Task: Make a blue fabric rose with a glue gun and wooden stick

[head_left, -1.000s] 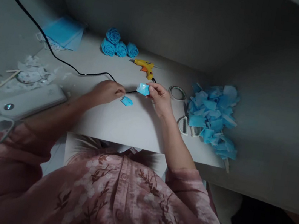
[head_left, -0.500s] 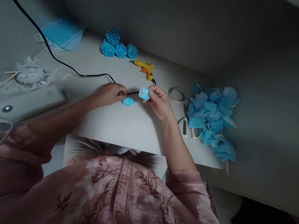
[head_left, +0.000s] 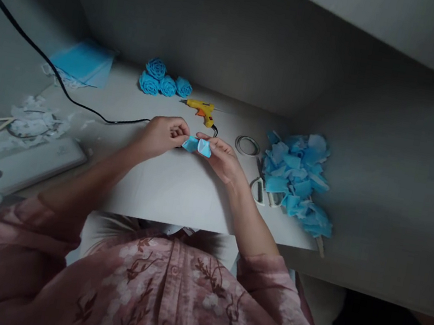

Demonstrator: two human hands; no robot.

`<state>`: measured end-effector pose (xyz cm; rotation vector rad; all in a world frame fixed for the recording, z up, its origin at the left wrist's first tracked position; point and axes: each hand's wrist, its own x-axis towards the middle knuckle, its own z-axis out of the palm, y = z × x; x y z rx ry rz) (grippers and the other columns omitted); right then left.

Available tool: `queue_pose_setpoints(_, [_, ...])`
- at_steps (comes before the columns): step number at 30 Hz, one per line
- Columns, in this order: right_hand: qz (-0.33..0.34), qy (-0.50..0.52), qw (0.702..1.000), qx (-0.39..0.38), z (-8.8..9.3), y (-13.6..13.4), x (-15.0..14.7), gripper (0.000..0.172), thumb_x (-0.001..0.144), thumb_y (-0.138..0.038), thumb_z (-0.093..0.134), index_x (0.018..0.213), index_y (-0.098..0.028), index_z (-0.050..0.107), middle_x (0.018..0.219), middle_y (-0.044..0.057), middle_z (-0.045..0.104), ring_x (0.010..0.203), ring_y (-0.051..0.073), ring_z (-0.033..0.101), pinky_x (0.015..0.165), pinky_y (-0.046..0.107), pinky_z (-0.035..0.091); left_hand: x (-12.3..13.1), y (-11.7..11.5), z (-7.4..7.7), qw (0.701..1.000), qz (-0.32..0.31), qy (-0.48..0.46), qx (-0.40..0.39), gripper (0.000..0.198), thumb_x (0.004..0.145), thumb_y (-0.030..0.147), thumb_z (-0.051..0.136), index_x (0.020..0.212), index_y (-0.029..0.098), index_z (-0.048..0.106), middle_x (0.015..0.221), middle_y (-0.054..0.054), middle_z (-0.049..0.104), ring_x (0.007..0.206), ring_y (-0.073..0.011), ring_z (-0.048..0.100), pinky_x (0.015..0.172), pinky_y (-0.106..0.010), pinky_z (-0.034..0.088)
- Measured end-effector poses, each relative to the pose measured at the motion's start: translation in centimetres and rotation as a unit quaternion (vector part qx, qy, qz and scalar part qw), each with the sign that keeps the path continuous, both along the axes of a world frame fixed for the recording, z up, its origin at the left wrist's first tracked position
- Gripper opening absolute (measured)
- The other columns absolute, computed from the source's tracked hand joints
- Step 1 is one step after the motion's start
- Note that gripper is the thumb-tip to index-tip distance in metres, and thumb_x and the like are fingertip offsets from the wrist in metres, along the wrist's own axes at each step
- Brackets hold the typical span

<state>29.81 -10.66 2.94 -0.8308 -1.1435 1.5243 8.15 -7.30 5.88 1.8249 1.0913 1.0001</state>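
Note:
My left hand [head_left: 162, 135] and my right hand [head_left: 220, 157] meet over the middle of the white table [head_left: 171, 188]. Between their fingertips are two small blue fabric pieces [head_left: 197, 146], held side by side and touching. The left fingers pinch the left piece and the right fingers pinch the right one. Both hands hover just above the tabletop.
A yellow glue gun [head_left: 201, 109] with a black cord [head_left: 66, 94] lies behind the hands. Three blue fabric roses [head_left: 161, 82] sit at the back. A heap of blue cut pieces [head_left: 296, 175], white scissors [head_left: 262, 191] and a tape ring [head_left: 247, 145] are to the right. Blue masks [head_left: 81, 61], white scraps [head_left: 30, 123] and a white device [head_left: 12, 164] lie left.
My left hand picked the blue piece off the table and my right hand moved left, so the two pieces now touch. The view shifted down slightly.

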Motion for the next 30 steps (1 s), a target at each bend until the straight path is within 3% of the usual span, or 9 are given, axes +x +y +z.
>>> queue_pose_setpoints(4, [-0.005, -0.019, 1.000, 0.001, 0.1, -0.2, -0.2, 0.038, 0.069, -0.056, 0.092, 0.078, -0.024, 0.074, 0.125, 0.006, 0.077, 0.106, 0.022, 0.069, 0.097, 0.040, 0.055, 0.4, -0.2, -0.5, 0.997, 0.033, -0.066, -0.023, 0.012, 0.078, 0.024, 0.068, 0.088, 0.017, 0.067, 0.076, -0.002, 0.068, 0.068, -0.0141, 0.064, 0.061, -0.023, 0.051])
queue_pose_setpoints(9, [-0.017, -0.045, 0.998, 0.044, -0.2, -0.3, -1.0, 0.033, 0.071, -0.053, 0.092, 0.081, -0.024, 0.078, 0.121, 0.005, 0.076, 0.108, 0.019, 0.068, 0.097, 0.035, 0.052, 0.6, -0.1, -2.5, 0.985, 0.071, -0.158, -0.016, 0.019, 0.081, 0.019, 0.065, 0.101, 0.018, 0.067, 0.086, -0.001, 0.067, 0.065, -0.0113, 0.065, 0.056, -0.020, 0.051])
queue_pose_setpoints(11, [-0.030, -0.062, 0.995, 0.066, -0.4, -0.3, -1.3, 0.033, 0.071, -0.052, 0.092, 0.082, -0.024, 0.079, 0.111, 0.004, 0.076, 0.103, 0.018, 0.067, 0.096, 0.033, 0.051, 0.6, 0.0, -3.2, 0.979, 0.072, -0.192, -0.017, 0.023, 0.080, 0.016, 0.066, 0.103, 0.018, 0.067, 0.088, -0.001, 0.066, 0.064, -0.0100, 0.064, 0.056, -0.019, 0.051])
queue_pose_setpoints(14, [-0.054, -0.100, 0.991, 0.069, -0.5, -0.4, -1.6, 0.037, 0.072, -0.057, 0.089, 0.083, -0.023, 0.079, 0.086, 0.001, 0.072, 0.080, 0.014, 0.062, 0.078, 0.029, 0.051, 0.5, 0.2, -3.9, 0.971, 0.071, -0.227, -0.025, 0.026, 0.080, 0.015, 0.066, 0.105, 0.018, 0.067, 0.092, -0.001, 0.066, 0.067, -0.0102, 0.066, 0.060, -0.020, 0.054])
queue_pose_setpoints(18, [-0.093, -0.127, 0.985, 0.071, -0.7, -0.4, -1.8, 0.047, 0.070, -0.065, 0.087, 0.086, -0.022, 0.076, 0.076, -0.001, 0.066, 0.069, 0.012, 0.053, 0.062, 0.026, 0.045, 0.5, 0.1, -4.0, 0.970, 0.059, -0.232, -0.034, 0.027, 0.081, 0.014, 0.065, 0.107, 0.019, 0.066, 0.094, -0.002, 0.068, 0.066, -0.0109, 0.065, 0.062, -0.023, 0.055])
queue_pose_setpoints(26, [-0.093, -0.114, 0.985, 0.093, -1.7, 0.1, -1.9, 0.068, 0.075, -0.063, 0.086, 0.129, -0.028, 0.066, 0.079, -0.003, 0.064, 0.069, 0.013, 0.056, 0.066, 0.028, 0.051, 1.0, -0.7, -3.8, 0.961, 0.067, -0.261, -0.066, 0.022, 0.084, 0.015, 0.066, 0.106, 0.019, 0.066, 0.089, -0.001, 0.067, 0.067, -0.0117, 0.063, 0.060, -0.023, 0.052])
queue_pose_setpoints(30, [-0.094, -0.133, 0.982, 0.095, -1.9, 0.1, -1.7, 0.068, 0.078, -0.063, 0.083, 0.134, -0.029, 0.067, 0.083, -0.001, 0.066, 0.074, 0.015, 0.057, 0.070, 0.031, 0.053, 1.3, -1.2, -3.7, 0.958, 0.062, -0.269, -0.081, 0.020, 0.085, 0.018, 0.069, 0.104, 0.019, 0.067, 0.088, -0.002, 0.067, 0.074, -0.0136, 0.065, 0.061, -0.022, 0.052])
